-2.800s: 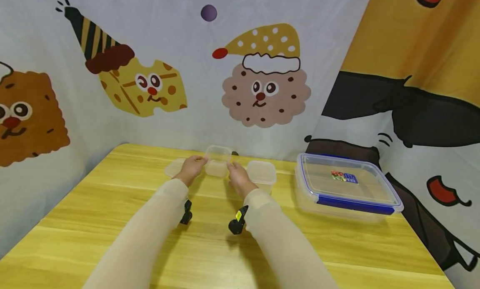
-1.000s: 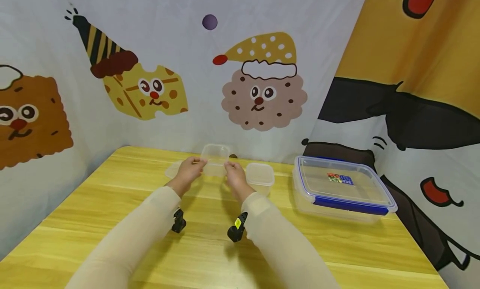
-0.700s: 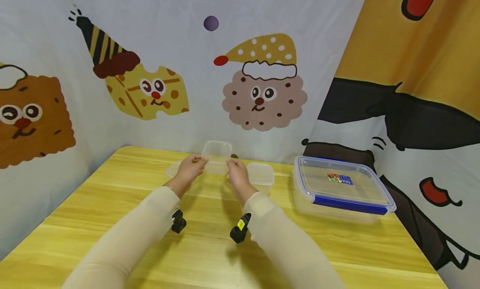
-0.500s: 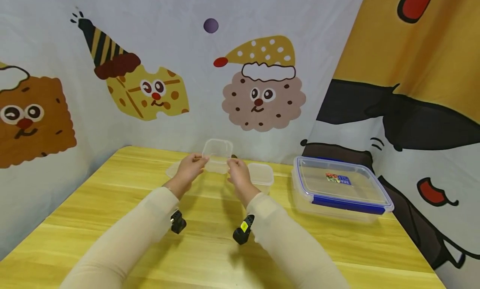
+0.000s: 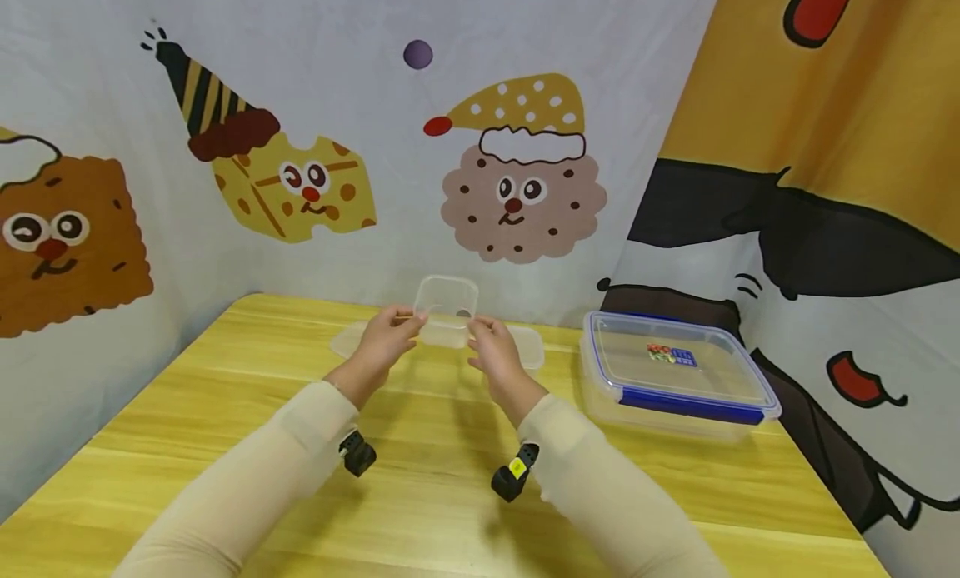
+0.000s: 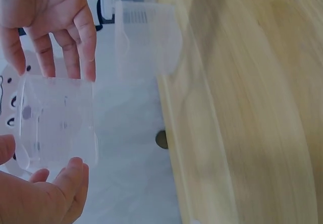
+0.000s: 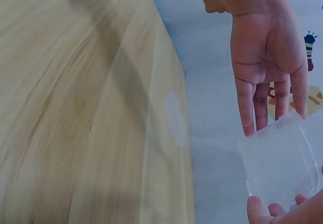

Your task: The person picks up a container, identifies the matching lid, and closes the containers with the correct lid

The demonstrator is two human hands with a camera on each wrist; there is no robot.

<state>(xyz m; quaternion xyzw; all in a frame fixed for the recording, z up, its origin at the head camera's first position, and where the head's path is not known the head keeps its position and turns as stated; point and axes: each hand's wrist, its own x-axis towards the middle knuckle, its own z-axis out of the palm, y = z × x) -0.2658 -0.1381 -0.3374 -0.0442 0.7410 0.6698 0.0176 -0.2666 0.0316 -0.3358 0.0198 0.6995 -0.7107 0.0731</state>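
Both hands hold up a small clear plastic food container (image 5: 446, 310) above the back of the table, its open side tilted toward me. My left hand (image 5: 384, 343) grips its left side between thumb and fingertips. On the opposite side my right hand (image 5: 498, 358) holds it in the same way. In the left wrist view the container (image 6: 58, 120) sits between the fingertips of the two hands. Behind my left hand a translucent flat lid (image 5: 345, 340) lies on the table. A second small container (image 5: 529, 345) with a whitish top stands behind my right hand, partly hidden by it.
A large clear storage box (image 5: 675, 407) with a blue-clipped lid stands on the right of the wooden table (image 5: 420, 511). A cloth backdrop (image 5: 360, 87) with cartoon prints hangs close behind the table's back edge.
The held container has come up and a little to the right, with both hands moving along. My right hand now covers more of the second small container.
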